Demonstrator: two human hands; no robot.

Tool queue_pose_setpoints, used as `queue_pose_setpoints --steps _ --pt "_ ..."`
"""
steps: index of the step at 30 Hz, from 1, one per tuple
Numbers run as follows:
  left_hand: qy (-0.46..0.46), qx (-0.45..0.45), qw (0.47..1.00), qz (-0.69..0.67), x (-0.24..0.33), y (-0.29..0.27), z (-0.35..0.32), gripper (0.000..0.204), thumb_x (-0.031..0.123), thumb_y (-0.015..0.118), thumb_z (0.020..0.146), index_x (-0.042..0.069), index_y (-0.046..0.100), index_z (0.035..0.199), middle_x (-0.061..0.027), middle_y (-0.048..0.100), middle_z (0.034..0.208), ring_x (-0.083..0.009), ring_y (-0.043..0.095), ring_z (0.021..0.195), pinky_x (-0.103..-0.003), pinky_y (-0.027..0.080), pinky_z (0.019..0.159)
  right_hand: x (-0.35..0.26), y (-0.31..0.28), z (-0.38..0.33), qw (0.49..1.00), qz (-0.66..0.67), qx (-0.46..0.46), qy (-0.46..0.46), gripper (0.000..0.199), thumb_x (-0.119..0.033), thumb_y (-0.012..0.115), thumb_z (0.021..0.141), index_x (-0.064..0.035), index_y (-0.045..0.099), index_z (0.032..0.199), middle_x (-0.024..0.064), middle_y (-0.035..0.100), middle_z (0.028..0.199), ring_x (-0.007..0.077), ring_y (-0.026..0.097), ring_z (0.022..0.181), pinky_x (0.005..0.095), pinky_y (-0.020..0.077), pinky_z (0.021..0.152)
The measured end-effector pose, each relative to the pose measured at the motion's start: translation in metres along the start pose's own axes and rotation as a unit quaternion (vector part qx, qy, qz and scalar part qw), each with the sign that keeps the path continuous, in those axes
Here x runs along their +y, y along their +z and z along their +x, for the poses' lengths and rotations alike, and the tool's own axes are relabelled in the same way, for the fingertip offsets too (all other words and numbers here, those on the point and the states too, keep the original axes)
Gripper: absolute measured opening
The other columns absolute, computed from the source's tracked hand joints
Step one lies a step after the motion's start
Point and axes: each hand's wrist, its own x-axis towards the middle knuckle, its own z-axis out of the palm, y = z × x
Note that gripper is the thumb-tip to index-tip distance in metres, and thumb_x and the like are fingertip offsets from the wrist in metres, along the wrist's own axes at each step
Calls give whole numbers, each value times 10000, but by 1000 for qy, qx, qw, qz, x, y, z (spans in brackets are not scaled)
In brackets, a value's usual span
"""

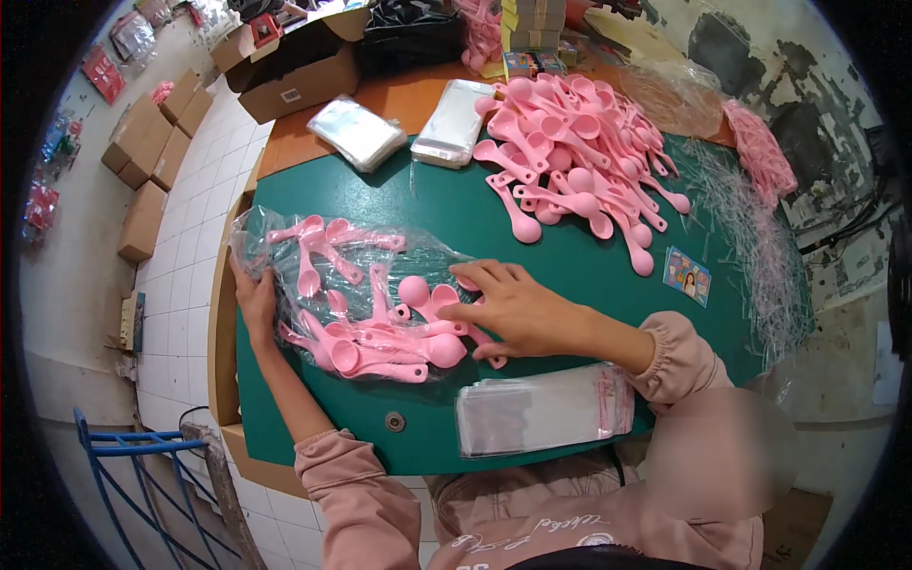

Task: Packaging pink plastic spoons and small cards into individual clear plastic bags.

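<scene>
Pink spoons in clear bag; left hand grips bag edge, right hand open on spoons.

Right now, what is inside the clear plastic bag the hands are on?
The clear plastic bag holds pink plastic spoons, loosely jumbled. The right hand rests on its open end and hides some; the left hand grips its far edge. Their exact count cannot be told.

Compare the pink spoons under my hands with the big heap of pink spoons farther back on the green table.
The near spoons lie in a clear plastic bag, with both hands on it; the far heap lies loose and untouched. The near batch looks smaller and flatter, the far one larger and piled. Both are the same pink plastic.
</scene>
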Motion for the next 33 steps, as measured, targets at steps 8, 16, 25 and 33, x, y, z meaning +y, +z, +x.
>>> queue_pose_setpoints --steps 8,16,25,33 --pt "22 -8 1000 -10 -4 -3 2 646 14 504 760 102 250 1347 -178 470 1231 -291 477 1116 -339 343 940 22 -14 -66 971 214 -30 101 504 -122 677 673 -146 509 1148 150 391 1262 308 390 1139 428 347 933" --pt "22 -12 1000 13 -13 -2 5 654 33 511 758 110 248 1352 -174 464 1242 -285 461 1136 -346 337 949 -4 -11 -16 994 63 25 90 367 -283 685 662 -43 545 901 104 493 928 276 461 921 381 379 735" --pt "-7 -35 999 -32 -12 -1 5 637 25 497 768 90 252 1353 -162 442 1268 -275 435 1161 -332 318 968 -33 29 -11 988 13 8 155 265 -117 591 695 6 476 900 149 470 877 290 456 807 376 356 670" --pt "19 -18 999 -21 -16 -3 5 630 22 496 765 80 260 1347 -149 456 1249 -252 452 1136 -310 318 963 -11 -22 -72 957 -23 -5 289 334 -159 595 685 25 466 933 151 473 916 301 464 849 394 367 707"
